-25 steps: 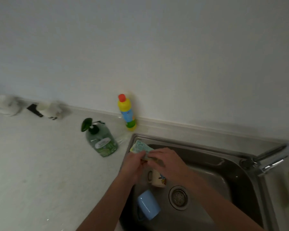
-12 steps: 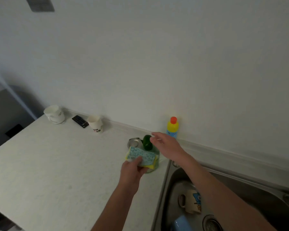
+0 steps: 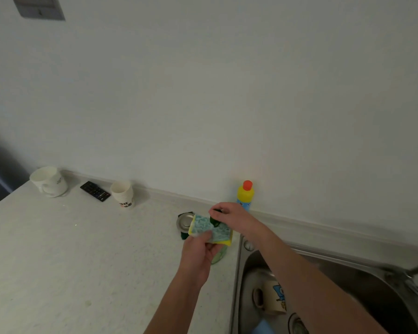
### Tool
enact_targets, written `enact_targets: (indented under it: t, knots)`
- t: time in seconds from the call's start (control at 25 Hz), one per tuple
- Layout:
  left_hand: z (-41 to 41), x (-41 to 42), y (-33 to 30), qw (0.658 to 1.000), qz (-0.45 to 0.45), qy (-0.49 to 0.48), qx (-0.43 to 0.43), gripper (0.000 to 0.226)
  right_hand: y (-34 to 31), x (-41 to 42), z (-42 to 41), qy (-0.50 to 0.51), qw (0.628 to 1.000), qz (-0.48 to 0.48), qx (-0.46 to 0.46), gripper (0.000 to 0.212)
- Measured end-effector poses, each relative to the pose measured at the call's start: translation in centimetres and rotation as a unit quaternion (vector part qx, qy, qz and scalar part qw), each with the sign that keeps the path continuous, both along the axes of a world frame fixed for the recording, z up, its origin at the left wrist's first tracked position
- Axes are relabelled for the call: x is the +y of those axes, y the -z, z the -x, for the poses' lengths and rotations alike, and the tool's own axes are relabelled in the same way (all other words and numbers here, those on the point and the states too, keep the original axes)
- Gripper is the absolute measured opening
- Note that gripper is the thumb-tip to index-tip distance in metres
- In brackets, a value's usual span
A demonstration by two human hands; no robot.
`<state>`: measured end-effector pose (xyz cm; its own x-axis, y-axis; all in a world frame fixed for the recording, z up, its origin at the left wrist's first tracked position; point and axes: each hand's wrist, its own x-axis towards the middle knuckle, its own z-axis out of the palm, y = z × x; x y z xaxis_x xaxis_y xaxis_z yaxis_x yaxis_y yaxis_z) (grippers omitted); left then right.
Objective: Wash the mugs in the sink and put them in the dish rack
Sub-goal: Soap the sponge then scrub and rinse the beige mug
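1. Sponge (image 3: 210, 229) sat pinched in my left hand (image 3: 198, 255) above the counter (image 3: 70, 249).
2. My right hand (image 3: 229, 216) curled over the soap pump (image 3: 214, 219).
3. One mug (image 3: 272, 297) lay in the sink (image 3: 384, 292).

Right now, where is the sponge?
In the head view the sponge is held in the left hand above the counter, just left of the sink, with the right hand on the soap pump over it.
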<state>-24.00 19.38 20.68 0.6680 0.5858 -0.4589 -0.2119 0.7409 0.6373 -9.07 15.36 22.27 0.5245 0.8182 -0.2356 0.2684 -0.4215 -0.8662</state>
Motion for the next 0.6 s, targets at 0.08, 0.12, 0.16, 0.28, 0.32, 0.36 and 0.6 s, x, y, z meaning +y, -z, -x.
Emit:
enact_targets:
  t: [0.08,0.12,0.16,0.28,0.32,0.36,0.6]
  knots:
    - [-0.1,0.1,0.2,1.000,0.003,0.003,-0.009,0.034,0.0,0.1,0.1,0.006,1.000,0.003,0.005,0.016]
    - [0.0,0.1,0.3,1.000,0.006,0.006,-0.014,0.035,0.1,0.1,0.2,0.010,1.000,0.005,0.002,0.016]
    - [0.1,0.1,0.3,1.000,0.009,0.008,-0.018,0.034,0.2,0.2,0.3,0.013,1.000,0.004,-0.001,0.016]
    - [0.5,0.2,0.3,0.999,0.009,0.016,-0.029,0.032,0.4,0.0,0.5,0.031,0.999,-0.013,0.020,0.019]
    - [0.5,0.3,0.4,0.999,0.007,0.021,-0.030,0.031,0.4,-0.1,0.6,0.037,0.999,-0.015,0.031,0.019]
    - [0.5,0.3,0.4,0.999,0.006,0.026,-0.032,0.032,0.5,-0.1,0.8,0.042,0.998,-0.015,0.037,0.019]
    - [0.8,0.3,0.6,0.999,0.014,0.030,-0.038,0.033,0.5,-0.3,1.4,0.059,0.998,-0.013,0.028,0.015]
